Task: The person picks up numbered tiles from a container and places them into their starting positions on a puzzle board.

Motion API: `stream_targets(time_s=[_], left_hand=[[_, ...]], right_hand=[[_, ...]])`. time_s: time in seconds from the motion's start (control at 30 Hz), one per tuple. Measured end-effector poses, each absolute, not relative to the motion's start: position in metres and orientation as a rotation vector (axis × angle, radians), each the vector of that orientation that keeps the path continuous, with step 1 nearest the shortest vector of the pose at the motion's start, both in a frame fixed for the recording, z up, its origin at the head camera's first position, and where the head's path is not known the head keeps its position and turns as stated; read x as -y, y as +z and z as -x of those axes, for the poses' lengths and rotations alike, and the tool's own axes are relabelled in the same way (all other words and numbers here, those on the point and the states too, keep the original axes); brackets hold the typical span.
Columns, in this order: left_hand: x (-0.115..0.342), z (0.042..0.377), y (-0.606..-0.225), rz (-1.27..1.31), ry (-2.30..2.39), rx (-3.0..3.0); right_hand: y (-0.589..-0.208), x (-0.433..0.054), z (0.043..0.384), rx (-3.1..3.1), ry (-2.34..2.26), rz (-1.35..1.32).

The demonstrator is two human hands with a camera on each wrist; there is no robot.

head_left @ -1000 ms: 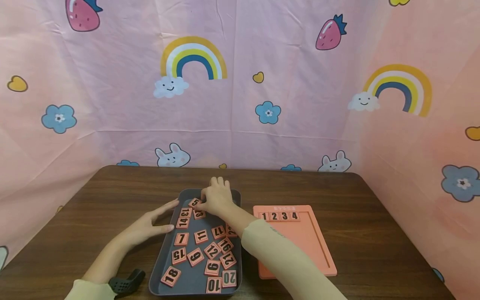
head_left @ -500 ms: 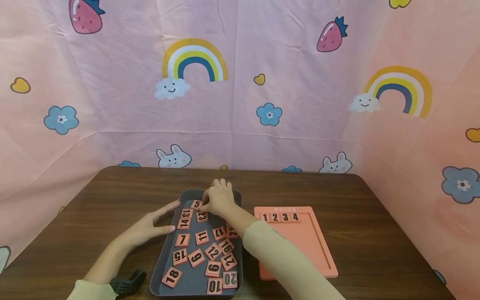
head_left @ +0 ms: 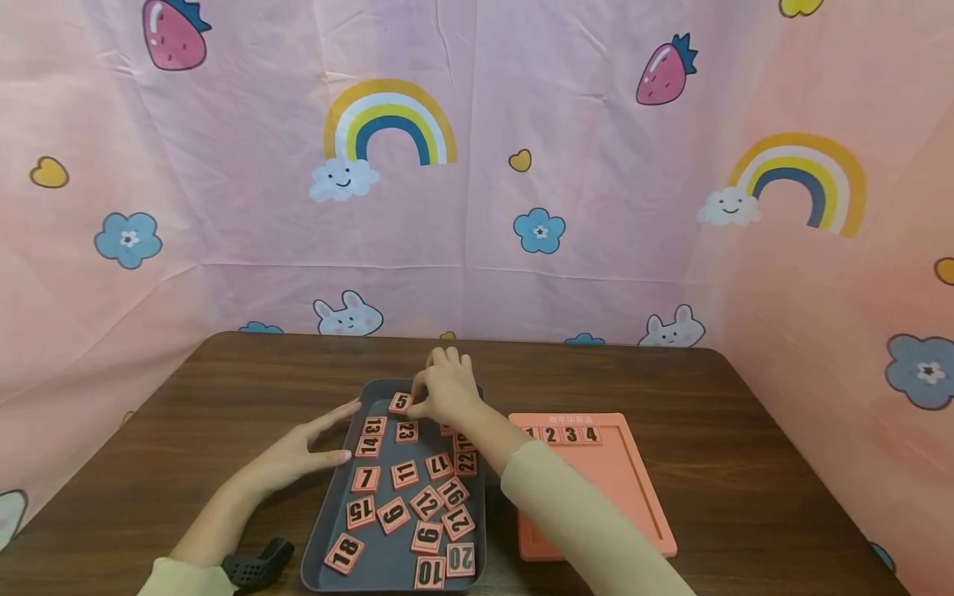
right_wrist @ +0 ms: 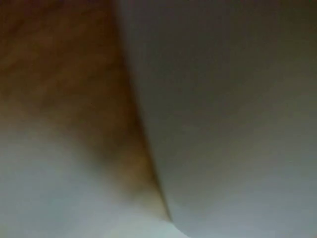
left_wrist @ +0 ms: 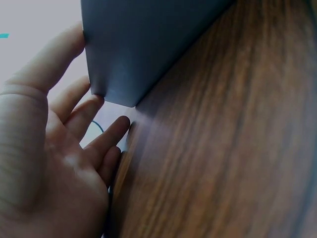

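Below the centre of the head view, a dark grey tray (head_left: 383,564) holds scattered number tiles (head_left: 405,474), some turned sideways. Near the tray's far end, the right hand (head_left: 449,393) pinches the 5 tile (head_left: 400,402), a small pink square with a bold black numeral. Apart from it, the left hand (head_left: 294,451) touches the tray's left wall, fingers extended. Right of centre, a pink board (head_left: 611,488) bears tiles 1 to 4 (head_left: 570,434) in a row.
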State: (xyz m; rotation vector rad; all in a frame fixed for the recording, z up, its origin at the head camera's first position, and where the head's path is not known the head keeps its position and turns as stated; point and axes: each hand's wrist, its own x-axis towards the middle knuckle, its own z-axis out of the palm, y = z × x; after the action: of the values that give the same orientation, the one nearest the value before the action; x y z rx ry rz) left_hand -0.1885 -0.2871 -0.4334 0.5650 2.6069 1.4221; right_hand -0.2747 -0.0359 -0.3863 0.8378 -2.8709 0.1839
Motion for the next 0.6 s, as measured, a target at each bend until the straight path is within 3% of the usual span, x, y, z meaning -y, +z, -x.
stream_targets(time_s=[0.6], left_hand=[[0.289, 0.189, -0.436, -0.550, 1.438, -2.601]], right_hand=[[-0.343, -0.013, 0.245, 2.642, 0.330, -0.975]])
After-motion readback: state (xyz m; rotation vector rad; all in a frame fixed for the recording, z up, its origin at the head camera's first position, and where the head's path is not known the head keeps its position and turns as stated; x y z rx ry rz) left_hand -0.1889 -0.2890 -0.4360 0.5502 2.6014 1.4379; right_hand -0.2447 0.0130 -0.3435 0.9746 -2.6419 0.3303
